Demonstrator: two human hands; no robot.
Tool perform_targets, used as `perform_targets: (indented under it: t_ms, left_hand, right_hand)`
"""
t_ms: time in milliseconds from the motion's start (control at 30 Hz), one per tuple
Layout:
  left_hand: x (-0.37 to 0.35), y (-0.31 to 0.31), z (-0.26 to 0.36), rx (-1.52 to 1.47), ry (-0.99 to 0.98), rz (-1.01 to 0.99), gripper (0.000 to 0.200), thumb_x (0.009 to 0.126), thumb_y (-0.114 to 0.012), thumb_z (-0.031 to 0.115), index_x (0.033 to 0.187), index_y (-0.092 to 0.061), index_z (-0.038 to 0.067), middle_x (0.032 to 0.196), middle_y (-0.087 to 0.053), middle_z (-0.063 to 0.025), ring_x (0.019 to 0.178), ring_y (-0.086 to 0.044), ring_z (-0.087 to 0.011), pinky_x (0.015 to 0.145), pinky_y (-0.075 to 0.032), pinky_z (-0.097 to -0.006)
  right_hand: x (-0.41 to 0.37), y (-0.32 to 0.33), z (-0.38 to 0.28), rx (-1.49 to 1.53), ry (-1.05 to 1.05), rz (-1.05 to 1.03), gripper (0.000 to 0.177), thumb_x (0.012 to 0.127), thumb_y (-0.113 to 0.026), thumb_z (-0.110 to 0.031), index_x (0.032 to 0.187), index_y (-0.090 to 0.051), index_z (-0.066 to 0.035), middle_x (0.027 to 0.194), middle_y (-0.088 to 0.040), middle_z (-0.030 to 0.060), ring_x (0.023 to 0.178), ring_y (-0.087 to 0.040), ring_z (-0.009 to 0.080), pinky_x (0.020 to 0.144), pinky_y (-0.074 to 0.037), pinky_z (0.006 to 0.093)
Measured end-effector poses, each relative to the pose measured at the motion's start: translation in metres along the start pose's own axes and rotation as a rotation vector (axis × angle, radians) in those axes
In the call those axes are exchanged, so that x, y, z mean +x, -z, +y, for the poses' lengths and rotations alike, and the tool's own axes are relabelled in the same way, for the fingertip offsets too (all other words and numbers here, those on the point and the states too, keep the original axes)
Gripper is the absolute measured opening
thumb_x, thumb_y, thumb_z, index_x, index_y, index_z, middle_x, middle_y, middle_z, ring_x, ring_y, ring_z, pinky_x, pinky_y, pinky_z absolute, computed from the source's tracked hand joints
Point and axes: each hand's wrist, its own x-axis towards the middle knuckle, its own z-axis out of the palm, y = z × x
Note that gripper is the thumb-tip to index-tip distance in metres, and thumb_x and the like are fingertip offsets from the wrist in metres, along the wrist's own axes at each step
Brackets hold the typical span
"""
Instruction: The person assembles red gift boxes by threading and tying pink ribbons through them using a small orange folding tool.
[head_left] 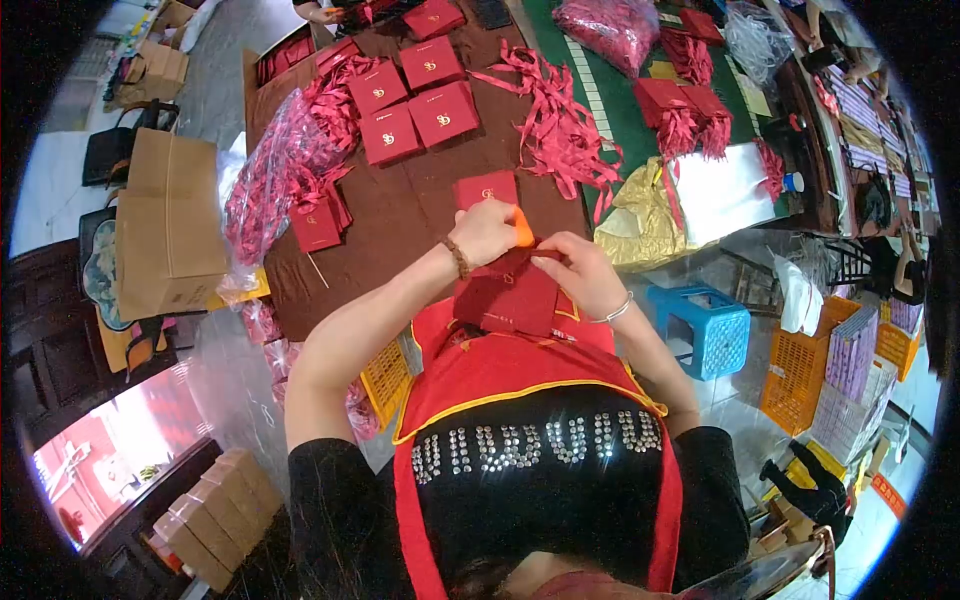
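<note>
In front of my apron is a dark red paper gift bag (507,292) with a small gold logo. My left hand (485,235) is closed at its upper edge, and a bright orange piece (522,228) shows at the thumb side. The fingertips of that hand are partly hidden. My right hand (585,275) pinches the upper right edge of the same bag, thumb on its face. Just beyond my hands a red box-like piece (487,187) with a gold logo lies on the brown-covered table (400,235).
Stacks of red gold-logo pieces (430,112) and loose red ribbons (560,130) cover the table's far part. Left are a plastic bag of ribbons (270,205), a small red bag (317,225) and a cardboard carton (170,220). A blue stool (710,335) stands right. Other people's hands work farther off.
</note>
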Motion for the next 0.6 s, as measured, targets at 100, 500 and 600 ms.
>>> perform_targets:
  t_ms: [100, 500, 600]
  left_hand:
    - [0.007, 0.002, 0.003, -0.081, -0.014, 0.126, 0.017, 0.071, -0.061, 0.015, 0.075, -0.062, -0.001, 0.068, -0.061, -0.0071, 0.063, -0.055, -0.0111, 0.059, -0.044, -0.0262]
    - [-0.002, 0.013, -0.052, -0.127, -0.143, 0.114, 0.026, 0.089, -0.047, 0.023, 0.097, -0.059, 0.001, 0.086, -0.062, -0.006, 0.08, -0.055, -0.0143, 0.073, -0.043, -0.0275]
    - [-0.005, 0.01, -0.055, -0.129, -0.215, 0.017, 0.026, 0.089, -0.046, 0.023, 0.095, -0.059, 0.001, 0.083, -0.062, -0.0067, 0.077, -0.055, -0.0169, 0.071, -0.043, -0.0293]
  right_hand:
    - [0.0, 0.003, 0.004, 0.09, -0.05, -0.051, 0.017, 0.079, -0.06, -0.014, 0.089, -0.058, -0.001, 0.078, -0.055, 0.0099, 0.067, -0.054, 0.0187, 0.06, -0.043, 0.0275]
    - [0.0, 0.001, 0.035, 0.569, -0.335, -0.135, 0.024, 0.082, -0.058, -0.011, 0.104, -0.05, -0.006, 0.092, -0.054, 0.0016, 0.073, -0.053, 0.0098, 0.061, -0.045, 0.0226]
    - [0.018, -0.003, 0.027, -0.235, 0.31, 0.264, 0.025, 0.081, -0.057, -0.012, 0.104, -0.05, -0.006, 0.101, -0.053, 0.0061, 0.08, -0.056, 0.0209, 0.071, -0.046, 0.03]
